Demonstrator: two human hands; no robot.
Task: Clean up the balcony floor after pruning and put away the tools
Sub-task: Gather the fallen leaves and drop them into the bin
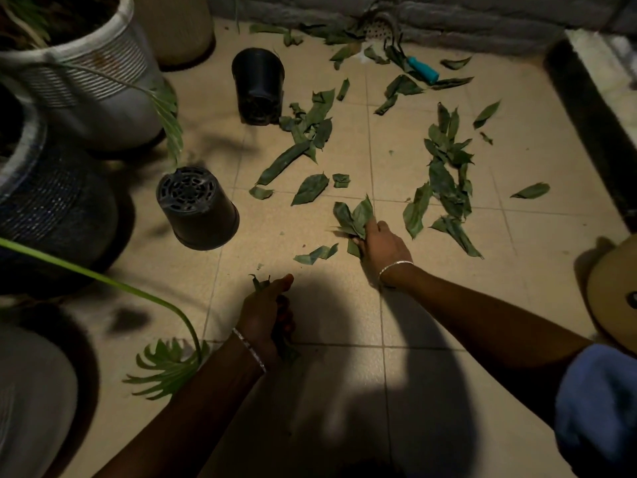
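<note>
We see both hands low over the tiled floor [534, 243], well apart from each other. L hand [265, 312] is near bottom centre, fingers curled tight round a bunch of leaves [260, 282]. Tips stick out above the thumb and more hangs out below the palm. R hand [379, 244] is reached fwd, fingers closed on a 2nd bunch [355, 215] that fans out ahead of the knuckles. We can't tell if that bunch is off the floor or resting on it. There's a thin bracelet on each wrist.

Loose leaves lie across the floor: one cluster [303, 139] mid-frame, another [444, 174] beyond and to the R of R hand. A small piece [317, 253] lies between the hands, and there are more along the far wall. The tool [423, 69], teal handle, lies on the floor near that wall. Its working end is hidden under leaves, so we can't tell the type.

A black pot [258, 86] lies on its side just beside the mid cluster, holed base toward the camera. A 2nd pot [198, 208] sits upturned, holed base facing up, L of the hands. On the L side are a white ribbed planter [79, 81] and a dark planter [51, 208] below it. A frond [165, 367] droops to the floor by the L forearm. A round drain cover [379, 27] sits at the wall base. A tan object [613, 298] is at the R edge, unclear what, w/ blue cloth [599, 401] below it.
</note>
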